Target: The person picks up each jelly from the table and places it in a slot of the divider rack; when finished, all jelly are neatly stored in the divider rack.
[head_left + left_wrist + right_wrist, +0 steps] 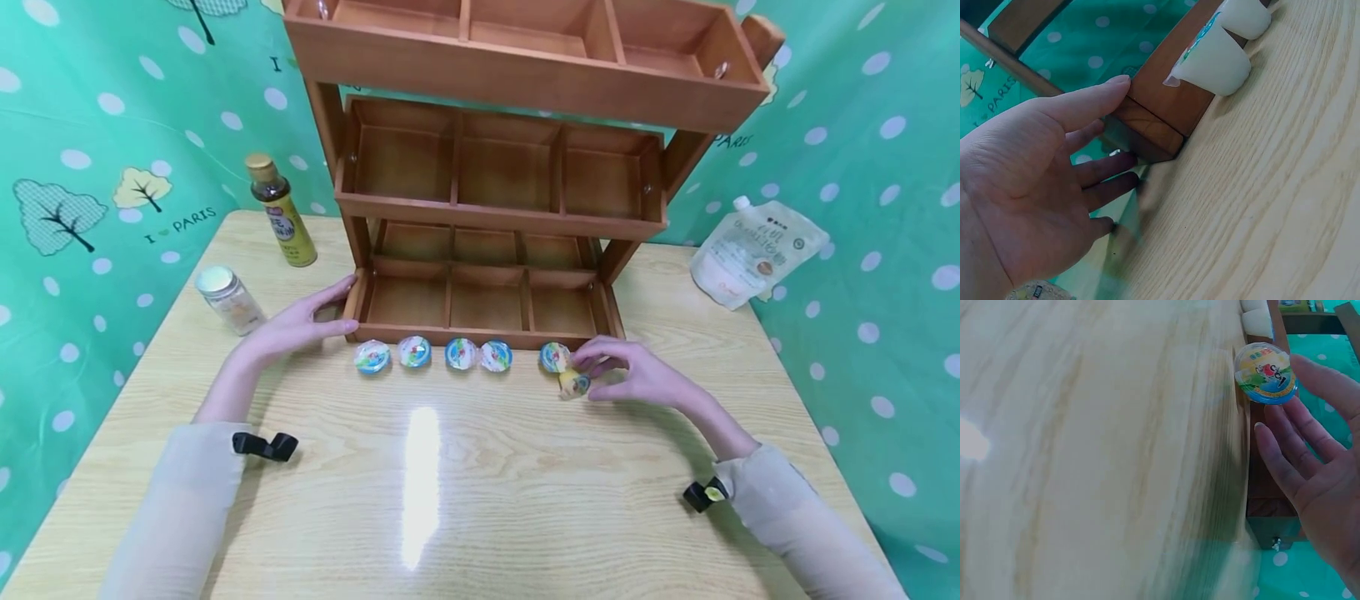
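Note:
My right hand (637, 373) pinches a small yellow-topped jelly cup (1266, 374) between thumb and fingertips, its printed lid tilted toward the right wrist camera. Right beside it, close to the shelf front, sits a blue-lidded jelly cup (554, 357). My left hand (294, 327) touches the left end of the wooden shelf rack (480, 335) at its lowest tier, fingers fairly straight and thumb at the front corner. More blue-lidded cups line that front board, among them a left cup (372, 357) and a middle cup (461, 354). In the left wrist view, white cup sides (1216, 62) show.
The rack's tiers are divided into compartments. A brown sauce bottle (283, 212) and a lidded clear jar (229, 300) stand on the left. On the right leans a white spouted pouch (753, 250). Green dotted cloth (862, 208) hangs around the wooden table (525, 500).

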`<state>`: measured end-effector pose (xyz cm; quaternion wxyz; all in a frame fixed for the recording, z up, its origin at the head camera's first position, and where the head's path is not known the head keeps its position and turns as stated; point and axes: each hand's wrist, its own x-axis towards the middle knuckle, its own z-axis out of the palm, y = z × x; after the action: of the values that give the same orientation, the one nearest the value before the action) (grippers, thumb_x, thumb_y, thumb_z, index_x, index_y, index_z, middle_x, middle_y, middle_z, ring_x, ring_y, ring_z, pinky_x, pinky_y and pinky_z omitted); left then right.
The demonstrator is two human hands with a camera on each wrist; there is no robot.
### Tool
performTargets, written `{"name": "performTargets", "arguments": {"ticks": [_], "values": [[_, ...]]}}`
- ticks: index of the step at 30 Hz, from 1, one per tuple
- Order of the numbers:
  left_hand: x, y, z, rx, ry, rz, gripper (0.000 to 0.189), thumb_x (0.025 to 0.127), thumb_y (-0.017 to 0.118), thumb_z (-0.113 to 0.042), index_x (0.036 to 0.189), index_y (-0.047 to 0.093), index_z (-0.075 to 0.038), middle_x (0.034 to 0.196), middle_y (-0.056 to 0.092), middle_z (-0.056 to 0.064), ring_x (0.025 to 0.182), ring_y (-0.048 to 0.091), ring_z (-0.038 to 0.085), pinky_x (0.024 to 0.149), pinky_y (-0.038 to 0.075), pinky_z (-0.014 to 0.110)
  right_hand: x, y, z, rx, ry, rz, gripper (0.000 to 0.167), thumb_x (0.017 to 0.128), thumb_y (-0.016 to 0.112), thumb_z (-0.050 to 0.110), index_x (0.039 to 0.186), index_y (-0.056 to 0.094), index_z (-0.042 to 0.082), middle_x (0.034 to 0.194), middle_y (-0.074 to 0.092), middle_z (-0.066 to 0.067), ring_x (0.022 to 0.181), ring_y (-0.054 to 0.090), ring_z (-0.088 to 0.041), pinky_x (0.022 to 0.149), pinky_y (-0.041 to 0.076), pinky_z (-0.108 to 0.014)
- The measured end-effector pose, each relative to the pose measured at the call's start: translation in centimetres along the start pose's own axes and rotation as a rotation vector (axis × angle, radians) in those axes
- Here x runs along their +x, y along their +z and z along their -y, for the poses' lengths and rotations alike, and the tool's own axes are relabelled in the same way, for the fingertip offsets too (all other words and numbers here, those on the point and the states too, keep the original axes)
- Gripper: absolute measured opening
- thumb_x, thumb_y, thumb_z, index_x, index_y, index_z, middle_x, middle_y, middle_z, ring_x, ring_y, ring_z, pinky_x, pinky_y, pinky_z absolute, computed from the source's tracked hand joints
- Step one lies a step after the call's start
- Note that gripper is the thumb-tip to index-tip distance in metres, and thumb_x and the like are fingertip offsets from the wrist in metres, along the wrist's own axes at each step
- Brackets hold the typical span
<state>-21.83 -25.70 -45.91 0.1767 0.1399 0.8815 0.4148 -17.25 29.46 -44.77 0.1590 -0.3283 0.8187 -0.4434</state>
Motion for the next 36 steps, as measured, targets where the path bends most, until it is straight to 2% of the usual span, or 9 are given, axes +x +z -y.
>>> {"name": "performTargets", "arguments": {"ticks": [9,16,23,28,36], "values": [[0.1,-0.1,0.2,0.005,-0.017,-0.007,0.084,0.1,0.063,-0.048,0.166,0.013,-0.036,0.174,0.017,0.01,0.16,0.016,0.042,0.125,0.018,0.068,0.0,0.6,-0.4,-0.022,-0.032,0.013,0.051,0.078,0.086,-0.004,0.126,0.07,0.004,0.126,0.063,-0.012,0.113,0.065,-0.013,0.092,0.062,-0.036],[0.1,-0.2,-0.1,-0.006,-0.035,0.0,0.084,0.1,0.063,-0.05,0.166,0.013,-0.037,0.174,0.018,0.012,0.159,0.017,0.043,0.124,0.018,0.07,0.2,1.0,-0.6,-0.102,-0.068,0.021,0.046,0.079,0.085,-0.003,0.123,0.073,0.004,0.125,0.06,-0.012,0.112,0.06,-0.012,0.089,0.06,-0.031],[0.1,-0.1,0.0,0.004,-0.032,-0.002,0.084,0.1,0.063,-0.05,0.165,0.013,-0.04,0.174,0.019,0.011,0.159,0.018,0.042,0.124,0.019,0.07,0.3,1.2,-0.5,-0.156,-0.068,0.045,0.041,0.081,0.083,-0.002,0.12,0.077,0.011,0.126,0.058,-0.009,0.116,0.055,-0.01,0.099,0.05,-0.017],[0.2,-0.1,0.1,-0.01,-0.027,-0.004,0.083,0.099,0.064,-0.05,0.165,0.014,-0.04,0.174,0.018,0.009,0.16,0.017,0.041,0.125,0.019,0.069,0.3,1.2,-0.5,-0.169,-0.094,0.055,0.039,0.083,0.081,-0.005,0.118,0.078,0.012,0.126,0.058,-0.012,0.115,0.055,-0.012,0.1,0.047,-0.013],[0.2,-0.1,0.1,-0.007,-0.031,-0.004,0.084,0.099,0.064,-0.049,0.165,0.014,-0.038,0.174,0.018,0.01,0.16,0.016,0.041,0.125,0.018,0.068,0.5,1.4,-0.4,-0.221,-0.151,0.104,0.043,0.083,0.077,-0.012,0.118,0.078,0.013,0.131,0.059,-0.016,0.118,0.059,-0.03,0.103,0.046,-0.01]]}}
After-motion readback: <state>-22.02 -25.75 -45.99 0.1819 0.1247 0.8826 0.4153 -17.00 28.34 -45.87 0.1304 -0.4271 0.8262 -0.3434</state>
